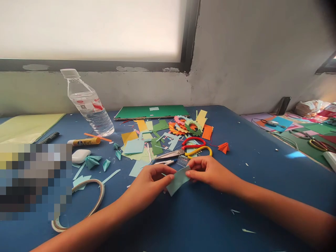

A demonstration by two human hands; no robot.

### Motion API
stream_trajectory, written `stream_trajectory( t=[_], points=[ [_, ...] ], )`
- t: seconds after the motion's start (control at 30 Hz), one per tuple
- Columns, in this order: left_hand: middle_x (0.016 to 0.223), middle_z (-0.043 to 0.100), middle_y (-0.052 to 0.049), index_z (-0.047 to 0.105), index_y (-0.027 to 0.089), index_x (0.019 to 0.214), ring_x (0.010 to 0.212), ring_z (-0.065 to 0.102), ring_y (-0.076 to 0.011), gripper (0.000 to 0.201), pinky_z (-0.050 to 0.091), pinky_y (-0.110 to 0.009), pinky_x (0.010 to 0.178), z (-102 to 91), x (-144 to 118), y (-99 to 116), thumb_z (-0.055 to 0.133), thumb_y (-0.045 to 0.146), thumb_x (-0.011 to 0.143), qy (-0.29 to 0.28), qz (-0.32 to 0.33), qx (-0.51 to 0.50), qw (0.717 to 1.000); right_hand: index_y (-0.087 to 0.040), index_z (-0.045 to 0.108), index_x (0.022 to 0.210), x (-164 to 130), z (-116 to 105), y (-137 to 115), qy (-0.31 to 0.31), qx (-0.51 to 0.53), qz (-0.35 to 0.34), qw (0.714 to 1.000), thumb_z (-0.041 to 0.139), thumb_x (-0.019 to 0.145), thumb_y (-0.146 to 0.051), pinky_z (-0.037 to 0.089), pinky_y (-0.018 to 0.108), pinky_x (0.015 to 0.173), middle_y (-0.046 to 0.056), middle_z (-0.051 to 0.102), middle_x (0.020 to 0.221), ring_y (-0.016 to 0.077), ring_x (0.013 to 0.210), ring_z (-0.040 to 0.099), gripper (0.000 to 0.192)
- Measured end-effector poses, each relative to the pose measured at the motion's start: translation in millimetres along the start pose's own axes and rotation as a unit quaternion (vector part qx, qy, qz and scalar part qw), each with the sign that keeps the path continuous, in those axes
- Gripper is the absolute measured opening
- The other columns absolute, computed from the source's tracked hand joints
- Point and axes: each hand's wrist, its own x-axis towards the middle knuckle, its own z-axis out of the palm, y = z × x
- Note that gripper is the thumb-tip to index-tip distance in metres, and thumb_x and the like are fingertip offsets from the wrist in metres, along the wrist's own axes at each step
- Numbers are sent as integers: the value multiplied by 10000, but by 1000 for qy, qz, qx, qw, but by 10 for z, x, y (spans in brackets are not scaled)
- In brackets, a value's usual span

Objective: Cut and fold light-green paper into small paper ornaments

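Both hands — left hand (151,182), right hand (210,171) — pinch my light blue paper strip (178,180) at frame centre; uneven pulling could tear it.

Blue table (262,168) with paper scraps (147,147), scissors (187,148), water bottle (88,105), glue stick (84,141).

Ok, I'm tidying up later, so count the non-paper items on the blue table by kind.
Water bottle: 1
Scissors: 1
Glue stick: 1
Marker: 1
Tape roll: 1
White case: 1
Total: 6
Both hands hold a paper strip.
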Motion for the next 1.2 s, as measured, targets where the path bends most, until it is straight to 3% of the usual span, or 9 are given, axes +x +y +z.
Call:
stream_trajectory(
  t=[0.17,0.3,0.4,0.47,0.57,0.7,0.93,1.07,1.2],
  points=[
    [675,613,10,666,172,858,615,532,-148,181,400,-239,544,23,-57,-10,568,288,760,16,52,123,991,-175,613,707,-48,55,0,19,-124,-76,989,609,711,-139,348,227,525,-33,542,614,111,575,473,36],
    [596,535,39,591,174,744,558,478,-119,86,364,-216,504,84,-113,-19,512,201,761,-36,50,175,983,-175,591,917,4,77,30,25,-160,-114,980,602,755,-162,414,212,552,-20,574,714,110,605,512,163],
    [611,562,25,607,179,781,556,500,-127,125,380,-223,507,141,-160,-43,484,198,786,-55,44,243,967,-169,589,926,65,108,45,27,-217,-168,961,600,785,-159,444,203,546,0,616,762,110,610,543,142],
    [688,614,-5,635,193,848,602,550,-155,166,419,-249,542,178,-186,-76,474,194,809,-52,78,332,939,-170,606,871,92,145,51,24,-245,-198,949,598,786,-127,463,217,580,5,629,753,121,632,562,96],
    [814,643,-58,642,196,815,717,602,-210,207,476,-306,604,223,-209,-136,445,132,829,-21,174,476,862,-167,621,864,103,173,61,23,-270,-233,934,599,789,-100,489,288,726,37,647,822,168,764,598,102],
    [940,655,-96,604,173,764,811,631,-231,187,533,-342,686,259,-214,-183,455,65,799,-18,274,541,795,-133,619,986,77,55,64,59,-385,-279,878,604,820,-145,467,395,881,120,628,1026,252,1002,569,168],
    [1082,661,-78,602,193,879,944,632,-239,151,545,-372,783,250,-201,-249,506,120,788,47,303,517,799,-144,581,1125,1,-257,30,53,-470,-150,868,583,841,-171,503,432,875,120,582,1174,261,1037,583,285],
    [1160,641,-99,614,190,964,1004,613,-291,229,550,-441,792,192,-189,-285,605,299,763,46,307,496,811,-159,582,1136,-15,-303,33,47,-470,-203,858,534,844,-141,477,430,916,102,610,1148,246,1060,570,296],
    [1104,654,-111,631,180,929,954,629,-280,257,563,-404,758,193,-193,-306,657,344,733,81,344,491,796,-165,591,1140,-88,-354,77,50,-450,-288,844,506,851,-155,488,385,898,115,595,1125,229,1059,558,302]
  ],
)
